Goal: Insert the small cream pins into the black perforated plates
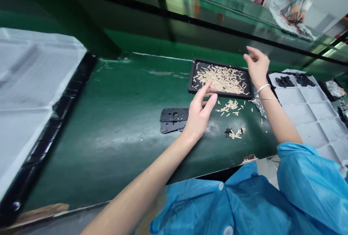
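Observation:
My left hand [199, 110] hovers by the near edge of a shallow black tray [191, 86], fingers stretched and thumb apart, holding nothing I can see. The tray holds many small pale strips [223, 77]. My right hand [257, 66] is raised at the tray's right end, its thumb and index finger curved with their tips slightly apart; nothing shows between them. Thin black plates [174, 115] with cut-outs lie left of my left hand, which partly hides them. Loose strips [230, 107] are scattered in front of the tray, and a smaller pile [236, 132] with dark bits lies nearer.
On the right stands a white compartment tray [293, 108] with black parts [285, 81] in its far cells. Another white-lined tray [35, 82] with a black rim is at the left. Clear crumpled plastic [259, 104] lies under my right forearm. A co-worker's hands [296, 13] work beyond the glass partition.

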Available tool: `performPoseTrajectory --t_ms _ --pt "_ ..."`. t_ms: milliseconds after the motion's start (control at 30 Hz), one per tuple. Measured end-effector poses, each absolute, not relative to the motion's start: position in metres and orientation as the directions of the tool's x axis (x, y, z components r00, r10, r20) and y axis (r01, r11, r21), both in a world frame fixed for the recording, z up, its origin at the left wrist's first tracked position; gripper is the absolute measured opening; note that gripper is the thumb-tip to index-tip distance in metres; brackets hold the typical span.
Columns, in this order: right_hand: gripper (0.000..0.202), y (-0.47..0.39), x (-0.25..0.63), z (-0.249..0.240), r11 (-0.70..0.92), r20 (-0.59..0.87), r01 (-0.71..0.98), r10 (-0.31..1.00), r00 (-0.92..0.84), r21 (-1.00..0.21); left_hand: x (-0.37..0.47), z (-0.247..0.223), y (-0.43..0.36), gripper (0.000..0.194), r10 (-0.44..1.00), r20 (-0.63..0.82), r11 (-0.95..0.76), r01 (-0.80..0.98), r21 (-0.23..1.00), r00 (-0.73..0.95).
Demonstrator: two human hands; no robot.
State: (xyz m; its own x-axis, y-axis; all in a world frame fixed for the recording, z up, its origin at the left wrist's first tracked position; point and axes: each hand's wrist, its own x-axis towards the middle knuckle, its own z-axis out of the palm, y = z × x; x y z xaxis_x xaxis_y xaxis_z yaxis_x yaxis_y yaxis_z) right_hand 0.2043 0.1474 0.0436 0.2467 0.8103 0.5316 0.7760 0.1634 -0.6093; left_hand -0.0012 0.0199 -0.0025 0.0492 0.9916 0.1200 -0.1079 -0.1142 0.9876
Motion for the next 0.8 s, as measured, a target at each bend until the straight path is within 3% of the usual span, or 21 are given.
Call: performPoseTrajectory --t_ms 67,167,267,400,467,567,667,800 --pt "0.030 0.148 0.208 0.035 0.073 0.457 0.830 0.859 0.229 -0.553 -0.002 -0.002 0.021 0.061 0.993 0.104 -0.099 -0.096 0.990 0.050" --pt "0.012 0.113 0.213 0.026 0.100 0.402 0.836 0.903 0.152 -0.540 -0.002 0.000 0.020 0.054 0.992 0.103 -0.096 -0.096 0.991 0.067" --pt "0.010 0.055 0.218 0.030 0.218 0.322 0.812 0.946 -0.039 -0.542 0.000 0.004 0.015 0.045 0.988 0.103 -0.093 -0.088 0.992 0.113" --pt "0.013 -0.016 0.226 0.034 0.393 0.077 0.787 0.910 -0.408 -0.475 0.005 0.007 0.006 0.033 0.978 0.071 -0.060 -0.062 0.996 0.198" --pt "0.022 -0.038 0.229 0.028 0.423 0.025 0.800 0.889 -0.457 -0.426 0.008 0.008 0.002 0.028 0.972 0.055 -0.045 -0.050 0.998 0.227" --pt "0.016 -0.053 0.228 0.014 0.427 0.078 0.815 0.898 -0.432 -0.392 0.009 0.009 0.000 0.022 0.967 0.028 -0.021 -0.029 0.999 0.255" --pt "0.020 -0.050 0.222 0.005 0.374 0.155 0.793 0.927 -0.343 -0.482 0.008 0.008 0.001 0.020 0.966 0.008 -0.006 -0.011 1.000 0.260" --pt "0.013 -0.031 0.207 0.009 0.110 0.050 0.611 0.992 -0.115 -0.784 0.007 0.006 0.004 0.018 0.945 -0.027 0.011 0.050 0.999 0.327"
